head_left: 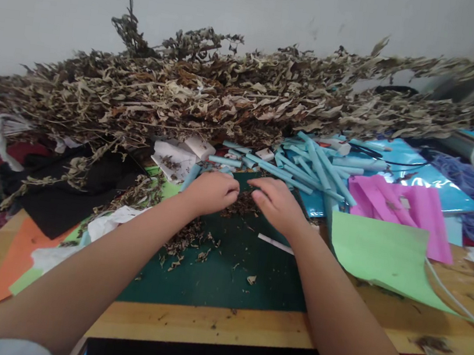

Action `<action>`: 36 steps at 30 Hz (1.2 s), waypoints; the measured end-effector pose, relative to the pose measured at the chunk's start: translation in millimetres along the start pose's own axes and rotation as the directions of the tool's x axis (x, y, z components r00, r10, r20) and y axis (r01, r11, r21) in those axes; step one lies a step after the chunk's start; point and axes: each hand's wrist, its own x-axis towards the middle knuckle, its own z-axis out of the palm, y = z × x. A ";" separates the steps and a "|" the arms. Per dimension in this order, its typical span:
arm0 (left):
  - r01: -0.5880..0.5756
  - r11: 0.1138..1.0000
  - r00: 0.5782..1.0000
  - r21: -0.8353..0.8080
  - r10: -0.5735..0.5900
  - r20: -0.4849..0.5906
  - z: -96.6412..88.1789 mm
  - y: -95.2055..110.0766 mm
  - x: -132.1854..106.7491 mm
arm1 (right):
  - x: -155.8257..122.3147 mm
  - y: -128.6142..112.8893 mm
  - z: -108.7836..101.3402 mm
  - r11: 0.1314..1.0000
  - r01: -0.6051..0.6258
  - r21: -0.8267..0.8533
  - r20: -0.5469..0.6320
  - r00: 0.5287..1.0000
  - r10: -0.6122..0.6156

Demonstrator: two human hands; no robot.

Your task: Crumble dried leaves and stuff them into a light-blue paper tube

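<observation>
My left hand [214, 191] is closed, its fingers curled in over the dark green mat [226, 285]; whatever they may hold is hidden. Facing it, my right hand [276, 205] has its fingers apart and nothing visible in them. Between and just below both hands lie crumbled dry leaves [242, 204], with a larger heap of leaf bits [187, 235] below my left hand. A thin white stick [275, 243] rests on the mat by my right wrist. Behind my hands are many light blue paper rolls [322, 166], piled loosely.
Long bundles of dried leafy stems [212, 100] line the wall. To the right are pink paper [429, 210], a green sheet [376, 250], a shiny blue packet [435, 179] and a white cord [446, 289]. Black cloth [79, 196] and orange paper [15, 264] lie left on the wooden table [199, 322].
</observation>
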 end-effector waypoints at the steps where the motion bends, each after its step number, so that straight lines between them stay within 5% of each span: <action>1: -0.039 0.998 0.999 0.059 0.038 0.008 -0.8 2.7 -1.2 | 0.3 -3.6 -1.0 0.996 0.058 -0.074 0.082 0.995 -0.052; 7: -0.144 0.989 0.989 0.040 0.142 0.036 -8.8 15.0 -5.4 | 1.4 -12.7 -0.3 0.924 0.191 -0.332 0.197 0.972 -0.130; 11: -0.199 0.977 0.977 0.074 0.193 0.086 -21.0 20.8 -2.1 | 0.3 -9.1 -2.3 0.903 0.269 -0.335 0.169 0.960 -0.223; 16: -0.238 0.967 0.960 0.095 0.219 0.173 -33.2 16.1 3.9 | -1.1 -7.2 -3.4 0.917 0.218 -0.334 0.141 0.973 -0.180; 24: 0.024 0.997 0.998 0.067 -0.028 0.053 -51.3 -22.1 -9.4 | -2.4 -0.3 0.5 0.964 0.079 -0.254 0.169 0.985 -0.036; 31: 0.146 0.966 0.976 0.216 -0.175 0.126 -41.5 -46.9 -22.9 | 2.1 2.6 12.3 0.989 -0.049 -0.138 0.146 0.987 0.069; 36: 0.268 0.879 0.931 0.395 -0.342 0.127 -38.9 -80.6 -30.1 | 6.4 2.2 21.8 0.977 -0.072 -0.201 0.165 0.981 0.106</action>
